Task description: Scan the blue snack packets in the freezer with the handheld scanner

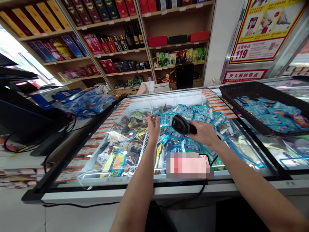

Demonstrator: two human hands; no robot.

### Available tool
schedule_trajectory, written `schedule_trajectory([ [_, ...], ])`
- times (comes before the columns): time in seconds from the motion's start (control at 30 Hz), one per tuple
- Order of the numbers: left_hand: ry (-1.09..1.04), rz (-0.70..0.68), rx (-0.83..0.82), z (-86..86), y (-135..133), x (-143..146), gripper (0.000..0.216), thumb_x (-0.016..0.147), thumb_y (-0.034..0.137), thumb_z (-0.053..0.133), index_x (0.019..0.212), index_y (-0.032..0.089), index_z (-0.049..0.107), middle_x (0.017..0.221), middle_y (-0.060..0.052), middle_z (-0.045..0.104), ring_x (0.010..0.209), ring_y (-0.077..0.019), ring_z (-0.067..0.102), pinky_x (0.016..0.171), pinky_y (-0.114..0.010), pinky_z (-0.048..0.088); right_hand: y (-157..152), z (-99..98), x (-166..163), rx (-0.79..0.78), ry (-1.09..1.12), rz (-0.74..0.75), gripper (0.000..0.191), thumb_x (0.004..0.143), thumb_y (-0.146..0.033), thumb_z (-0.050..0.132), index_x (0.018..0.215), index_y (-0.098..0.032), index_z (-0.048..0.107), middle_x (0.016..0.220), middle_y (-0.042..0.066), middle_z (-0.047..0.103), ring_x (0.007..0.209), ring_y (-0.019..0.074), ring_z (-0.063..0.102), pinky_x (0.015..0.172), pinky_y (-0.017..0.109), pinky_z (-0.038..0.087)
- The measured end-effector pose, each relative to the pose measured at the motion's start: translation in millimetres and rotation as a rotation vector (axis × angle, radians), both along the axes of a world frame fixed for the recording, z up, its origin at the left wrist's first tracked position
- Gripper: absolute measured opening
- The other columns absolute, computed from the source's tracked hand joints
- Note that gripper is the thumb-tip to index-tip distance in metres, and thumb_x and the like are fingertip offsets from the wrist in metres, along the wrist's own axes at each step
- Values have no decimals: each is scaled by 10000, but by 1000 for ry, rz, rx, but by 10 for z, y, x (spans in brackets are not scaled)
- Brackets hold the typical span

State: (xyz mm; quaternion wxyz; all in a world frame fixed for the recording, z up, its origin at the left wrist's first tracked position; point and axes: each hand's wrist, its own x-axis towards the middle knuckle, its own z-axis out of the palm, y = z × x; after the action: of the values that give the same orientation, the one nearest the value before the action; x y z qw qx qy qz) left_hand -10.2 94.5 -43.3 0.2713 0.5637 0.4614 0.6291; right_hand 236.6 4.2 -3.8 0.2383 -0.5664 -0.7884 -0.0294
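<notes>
My left hand (153,128) is closed on a light-blue ice-cream packet (164,120), holding it up over the chest freezer (135,185). My right hand (205,133) grips a black handheld barcode scanner (182,125), whose head points at the packet from the right. Its black cable (205,187) runs down over the freezer's front edge. Beneath both hands lies a pile of the same blue packets (200,114) inside the freezer.
The freezer's left half holds mixed ice-cream wrappers (120,141). A dark basket (265,106) of blue packets sits on the freezer at right. A black monitor (26,119) and a blue plastic bag (87,101) stand at left. Shelves of boxes (108,45) line the back wall.
</notes>
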Motion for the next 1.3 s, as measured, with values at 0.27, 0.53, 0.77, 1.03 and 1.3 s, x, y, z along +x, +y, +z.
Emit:
schedule_trajectory([
  [0.27, -46, 3, 7, -6, 24, -16, 475, 849, 642, 564, 1065, 235, 449, 678, 64, 342, 548, -82, 306, 526, -237, 294, -16, 106, -78, 10, -140, -8, 354, 887, -440, 579, 1170, -231, 614, 1054, 55, 741, 889, 241, 687, 627, 305, 354],
  [0.53, -54, -6, 32, 10, 14, -3, 522, 825, 685, 565, 1049, 229, 443, 668, 62, 342, 554, -88, 297, 536, -247, 282, -12, 120, -123, 7, -184, 2, 375, 898, -478, 566, 1172, -225, 607, 1026, 78, 738, 862, 254, 681, 607, 306, 331],
  [0.77, -55, -11, 25, 18, 3, -2, 529, 822, 683, 572, 1058, 227, 446, 674, 61, 333, 564, -96, 311, 561, -255, 289, -7, -5, -111, 48, -178, -6, 351, 891, -419, 566, 1167, -208, 610, 978, 66, 739, 831, 239, 685, 601, 305, 328],
  [1.03, -75, -19, 34, 31, -55, 4, 539, 807, 681, 593, 1042, 219, 449, 682, 65, 354, 565, -76, 312, 530, -231, 285, -26, 10, -76, 60, -158, -2, 347, 902, -418, 542, 1165, -205, 619, 979, 54, 740, 828, 225, 684, 596, 297, 328],
  [1.3, -42, 39, 51, -50, 44, -103, 536, 824, 676, 575, 1045, 203, 453, 676, 58, 414, 551, -81, 376, 521, -230, 318, -42, -29, -33, 84, -69, 10, 357, 896, -403, 551, 1200, -225, 613, 1036, 36, 746, 849, 218, 691, 605, 298, 336],
])
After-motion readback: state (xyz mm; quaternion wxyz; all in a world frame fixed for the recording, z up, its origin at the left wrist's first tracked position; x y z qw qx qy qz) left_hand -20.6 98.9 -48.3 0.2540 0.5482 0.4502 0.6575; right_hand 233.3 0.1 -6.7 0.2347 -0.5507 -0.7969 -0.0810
